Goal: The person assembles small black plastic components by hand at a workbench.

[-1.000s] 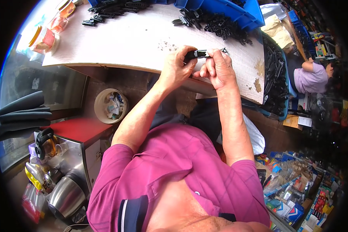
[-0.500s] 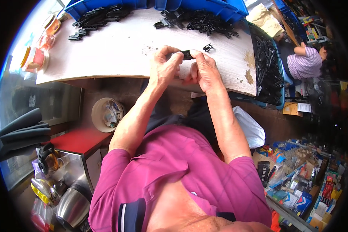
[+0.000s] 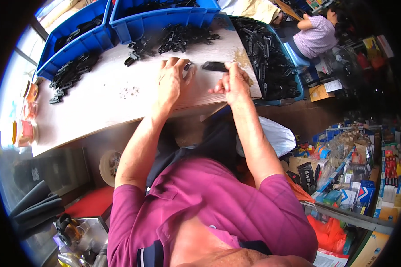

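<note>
My right hand (image 3: 237,84) pinches one end of a long, smooth black plastic part (image 3: 214,66) between thumb and forefinger. The part points left, just above the table. To its left, my left hand (image 3: 170,83) is over the tabletop, thumb and forefinger closed about a small black plastic piece (image 3: 187,66); the fingers partly cover it. Beyond my hands lie heaps of loose black plastic parts, one heap (image 3: 178,39) in front of the blue bins and another (image 3: 73,73) farther left.
Two blue bins (image 3: 165,20) (image 3: 75,44) stand along the table's far edge. A large tub (image 3: 302,91) of black parts adjoins the table's right end. Lidded jars (image 3: 24,132) line the left edge. Another person (image 3: 315,36) sits at the upper right. A bucket (image 3: 106,169) stands below the table.
My hands have come apart. The long black part has stayed with my right hand, while my left hand has reached the small piece on the table. The view has turned, showing more of the bins.
</note>
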The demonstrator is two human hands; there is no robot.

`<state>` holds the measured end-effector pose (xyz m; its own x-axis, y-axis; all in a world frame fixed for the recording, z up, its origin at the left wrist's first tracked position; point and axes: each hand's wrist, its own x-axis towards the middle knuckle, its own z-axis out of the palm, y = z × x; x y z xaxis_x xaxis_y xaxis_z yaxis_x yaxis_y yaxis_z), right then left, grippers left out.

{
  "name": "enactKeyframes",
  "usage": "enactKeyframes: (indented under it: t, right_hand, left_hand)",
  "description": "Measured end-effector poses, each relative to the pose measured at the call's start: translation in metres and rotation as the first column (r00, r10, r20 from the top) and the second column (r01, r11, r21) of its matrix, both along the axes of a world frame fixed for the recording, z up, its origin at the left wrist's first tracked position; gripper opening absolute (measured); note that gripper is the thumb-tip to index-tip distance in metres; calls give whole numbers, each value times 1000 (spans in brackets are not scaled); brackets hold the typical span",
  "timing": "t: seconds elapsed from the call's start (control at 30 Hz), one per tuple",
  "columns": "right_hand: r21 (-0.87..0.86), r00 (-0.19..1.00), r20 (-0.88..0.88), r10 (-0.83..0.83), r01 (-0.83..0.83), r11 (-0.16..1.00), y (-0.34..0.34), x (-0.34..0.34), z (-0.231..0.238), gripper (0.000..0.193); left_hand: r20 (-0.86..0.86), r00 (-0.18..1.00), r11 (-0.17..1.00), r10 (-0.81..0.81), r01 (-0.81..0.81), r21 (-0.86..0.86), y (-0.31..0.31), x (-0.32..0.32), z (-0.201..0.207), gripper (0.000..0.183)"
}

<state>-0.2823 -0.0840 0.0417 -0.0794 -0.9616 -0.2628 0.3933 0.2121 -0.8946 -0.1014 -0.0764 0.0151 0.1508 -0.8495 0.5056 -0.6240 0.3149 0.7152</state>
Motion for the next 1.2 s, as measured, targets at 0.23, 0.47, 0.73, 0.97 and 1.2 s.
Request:
enactKeyframes:
  t: [0.23, 0.47, 0.73, 0.97, 1.2]
  right_hand:
    - [-58, 917, -111, -383, 378, 924, -66, -67, 61, 36]
    - [51, 967, -252, -38, 53, 997, -49, -38, 30, 42]
    - [67, 911, -173, 374, -368, 928, -5, 25, -5, 44]
    - [-94, 939, -225, 259, -286, 954, -6, 33, -23, 29]
    - [0, 866, -249, 433, -447, 895, -3, 39, -9, 29]
  left_hand:
    - [476, 878, 998, 54, -42, -35, -26, -1, -14, 12]
    - [-437, 889, 974, -138, 202, 104, -22, 14, -13, 18]
    - [-809, 545, 872, -220, 482, 88, 6, -6, 0, 20]
    - [-851, 496, 848, -171, 514, 129, 13, 2, 8, 24]
    - [-944, 323, 751, -61, 638, 169, 11, 12, -5, 24]
